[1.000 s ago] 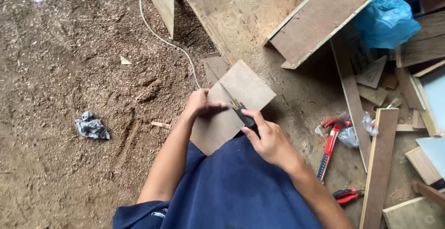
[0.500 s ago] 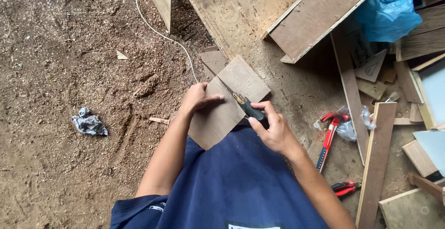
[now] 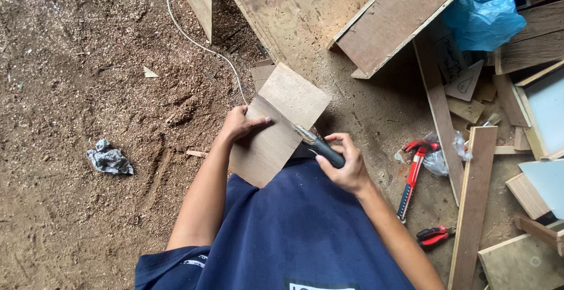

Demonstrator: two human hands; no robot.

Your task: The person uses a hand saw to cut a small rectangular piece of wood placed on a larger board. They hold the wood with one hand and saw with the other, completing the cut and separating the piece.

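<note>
Your left hand (image 3: 239,124) presses flat on the thin plywood panel (image 3: 277,124) propped over your lap, while your right hand (image 3: 346,164) is clenched around a utility knife (image 3: 318,145) at the panel's edge. If the blade skips, it could run toward those left fingers. A red clamp (image 3: 412,175), pliers (image 3: 435,235) and loose planks (image 3: 473,202) crowd your right.
</note>
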